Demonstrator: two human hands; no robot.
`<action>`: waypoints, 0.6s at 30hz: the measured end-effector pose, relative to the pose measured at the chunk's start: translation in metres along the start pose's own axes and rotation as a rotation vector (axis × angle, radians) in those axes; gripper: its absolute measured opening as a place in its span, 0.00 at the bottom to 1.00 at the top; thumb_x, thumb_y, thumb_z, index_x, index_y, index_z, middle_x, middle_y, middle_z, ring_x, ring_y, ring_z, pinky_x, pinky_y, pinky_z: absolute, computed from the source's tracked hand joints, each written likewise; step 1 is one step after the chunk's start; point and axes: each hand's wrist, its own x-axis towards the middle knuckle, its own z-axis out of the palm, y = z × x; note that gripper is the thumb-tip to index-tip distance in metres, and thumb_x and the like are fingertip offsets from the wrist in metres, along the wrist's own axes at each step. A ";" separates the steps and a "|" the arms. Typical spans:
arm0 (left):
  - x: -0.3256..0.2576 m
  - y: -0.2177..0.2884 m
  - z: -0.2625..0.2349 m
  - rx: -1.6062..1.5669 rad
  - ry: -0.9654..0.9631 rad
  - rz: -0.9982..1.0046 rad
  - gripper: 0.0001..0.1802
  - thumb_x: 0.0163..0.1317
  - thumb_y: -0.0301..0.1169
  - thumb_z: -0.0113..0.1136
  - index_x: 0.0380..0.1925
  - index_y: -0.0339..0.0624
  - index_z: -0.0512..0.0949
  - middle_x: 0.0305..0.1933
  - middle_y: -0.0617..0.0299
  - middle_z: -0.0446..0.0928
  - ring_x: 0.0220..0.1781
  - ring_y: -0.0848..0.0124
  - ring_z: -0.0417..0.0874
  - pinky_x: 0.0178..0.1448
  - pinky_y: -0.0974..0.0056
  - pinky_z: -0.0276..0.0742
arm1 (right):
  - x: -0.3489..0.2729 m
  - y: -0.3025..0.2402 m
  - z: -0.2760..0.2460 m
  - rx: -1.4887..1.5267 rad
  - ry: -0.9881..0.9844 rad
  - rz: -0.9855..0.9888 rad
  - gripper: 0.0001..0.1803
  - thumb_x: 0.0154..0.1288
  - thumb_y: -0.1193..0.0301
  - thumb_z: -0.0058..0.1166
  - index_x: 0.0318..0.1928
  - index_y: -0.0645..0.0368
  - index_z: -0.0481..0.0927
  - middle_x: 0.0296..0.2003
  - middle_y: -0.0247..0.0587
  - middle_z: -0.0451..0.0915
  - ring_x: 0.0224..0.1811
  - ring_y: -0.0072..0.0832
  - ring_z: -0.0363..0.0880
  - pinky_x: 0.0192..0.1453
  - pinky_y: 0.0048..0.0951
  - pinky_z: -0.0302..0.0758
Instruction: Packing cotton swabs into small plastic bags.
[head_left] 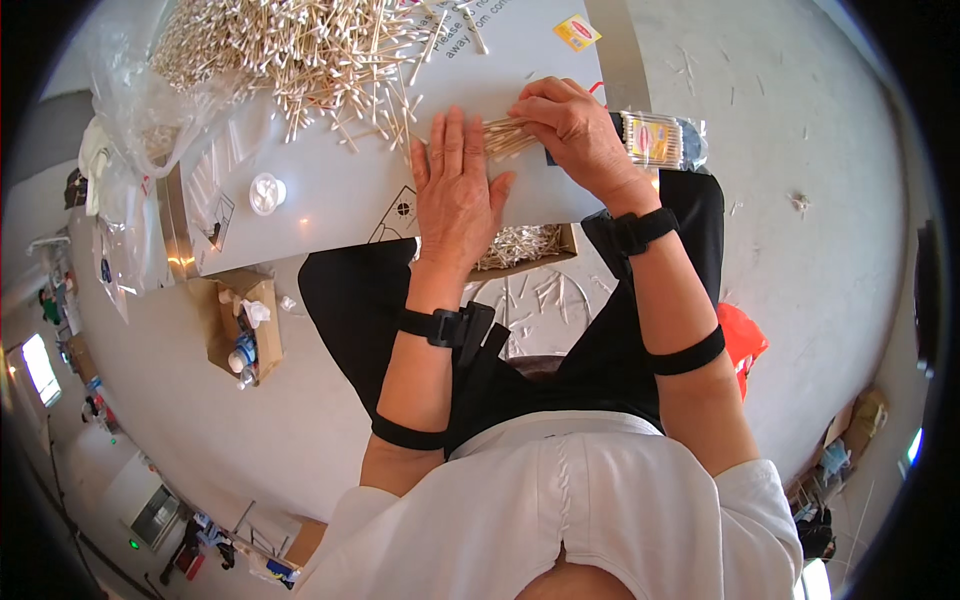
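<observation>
The right hand (567,132) has its fingers curled over a bundle of cotton swabs (508,138), probably to keep the sticks together; the left hand (453,185) lies flat and unclenched with its index finger beside the bundle's near end, seemingly as a stop to keep the ends even. The bundle juts leftward from the right hand's grip, into the gap between the hands; the loose heap of swabs (290,60) lies beyond the left hand, farther left, and a filled pack (655,140) just right of the grip.
</observation>
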 end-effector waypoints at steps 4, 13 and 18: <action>0.000 0.004 0.005 -0.283 0.202 -0.042 0.39 0.64 0.37 0.61 0.71 0.33 0.58 0.77 0.44 0.52 0.79 0.50 0.52 0.79 0.46 0.44 | -0.004 -0.008 0.006 0.176 0.154 0.048 0.18 0.60 0.79 0.55 0.52 0.61 0.80 0.55 0.46 0.78 0.55 0.43 0.77 0.60 0.35 0.74; 0.038 0.021 0.028 -1.328 0.549 -0.307 0.29 0.75 0.38 0.48 0.69 0.32 0.61 0.73 0.45 0.61 0.76 0.59 0.59 0.78 0.56 0.50 | -0.007 -0.025 0.036 0.504 0.486 0.283 0.14 0.72 0.75 0.48 0.55 0.65 0.77 0.59 0.49 0.76 0.59 0.38 0.76 0.63 0.30 0.71; 0.048 0.028 0.027 -1.369 0.526 -0.294 0.28 0.74 0.37 0.49 0.69 0.33 0.62 0.72 0.46 0.62 0.75 0.59 0.60 0.78 0.55 0.52 | -0.008 -0.026 0.034 0.531 0.497 0.287 0.14 0.72 0.75 0.48 0.55 0.66 0.77 0.59 0.49 0.76 0.59 0.38 0.76 0.63 0.31 0.70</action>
